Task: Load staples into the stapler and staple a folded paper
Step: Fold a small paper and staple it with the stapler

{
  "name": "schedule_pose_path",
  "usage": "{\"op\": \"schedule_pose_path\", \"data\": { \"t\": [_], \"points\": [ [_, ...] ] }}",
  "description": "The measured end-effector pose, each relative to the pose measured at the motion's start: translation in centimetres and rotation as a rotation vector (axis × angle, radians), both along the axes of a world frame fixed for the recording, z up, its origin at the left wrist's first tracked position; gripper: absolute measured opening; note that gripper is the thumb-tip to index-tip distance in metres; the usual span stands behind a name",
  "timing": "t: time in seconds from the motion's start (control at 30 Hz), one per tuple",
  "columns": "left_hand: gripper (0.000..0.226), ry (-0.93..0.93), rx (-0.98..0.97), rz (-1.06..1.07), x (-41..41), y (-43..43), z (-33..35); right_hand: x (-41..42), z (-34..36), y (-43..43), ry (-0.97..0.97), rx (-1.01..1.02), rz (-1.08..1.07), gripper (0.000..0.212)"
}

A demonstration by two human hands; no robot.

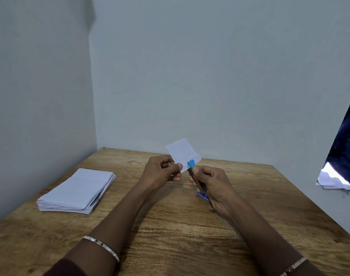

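Pinching the folded paper (181, 152) by its lower left edge, my left hand (161, 172) holds it just left of the stapler (191, 164), whose blue nose overlaps the sheet's lower right corner. My right hand (215, 187) curls round the stapler's body behind that nose, thumb on top. A small blue box (203, 195) lies on the table (170, 236) beneath the stapler, a paper stack (76, 191) well left of it.

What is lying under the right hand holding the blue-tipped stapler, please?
A small blue box lies on the brown wooden table; the right hand covers most of it, so its contents cannot be seen.
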State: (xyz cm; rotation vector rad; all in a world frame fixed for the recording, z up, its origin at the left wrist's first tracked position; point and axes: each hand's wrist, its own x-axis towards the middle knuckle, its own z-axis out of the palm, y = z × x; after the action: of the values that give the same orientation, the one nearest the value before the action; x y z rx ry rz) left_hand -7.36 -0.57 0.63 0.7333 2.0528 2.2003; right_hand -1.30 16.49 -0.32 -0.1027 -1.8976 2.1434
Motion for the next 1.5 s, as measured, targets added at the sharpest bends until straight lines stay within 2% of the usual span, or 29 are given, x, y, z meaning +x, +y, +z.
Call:
{"op": "schedule_pose_path", "data": {
  "t": [0.37, 0.6, 0.77, 1.07, 1.3, 1.5],
  "points": [
    [0.012, 0.000, 0.003, -0.015, 0.07, 0.04, 0.01, -0.02, -0.07, 0.12, -0.014, 0.015, -0.015, 0.024],
    [0.014, 0.002, 0.021, -0.052, 0.12, 0.14, 0.07, -0.12, 0.44, -0.25, -0.008, 0.049, -0.118, 0.009],
    [0.015, -0.014, 0.027, -0.054, 0.06, 0.26, -0.20, -0.02, 0.44, -0.76, 0.006, 0.054, -0.167, 0.007],
    [0.021, -0.053, 0.118, -0.057, -0.08, 0.19, -0.45, 0.38, 0.32, -0.78, -0.011, 0.012, -0.010, 0.026],
    [0.017, -0.024, 0.086, -0.043, -0.08, 0.15, -0.26, 0.39, 0.42, -0.12, 0.018, 0.005, 0.008, 0.030],
    [0.016, -0.004, 0.062, -0.020, 0.03, 0.20, -0.25, 0.39, 0.52, 0.09, 0.024, 0.025, -0.016, 0.025]
  ]
}}
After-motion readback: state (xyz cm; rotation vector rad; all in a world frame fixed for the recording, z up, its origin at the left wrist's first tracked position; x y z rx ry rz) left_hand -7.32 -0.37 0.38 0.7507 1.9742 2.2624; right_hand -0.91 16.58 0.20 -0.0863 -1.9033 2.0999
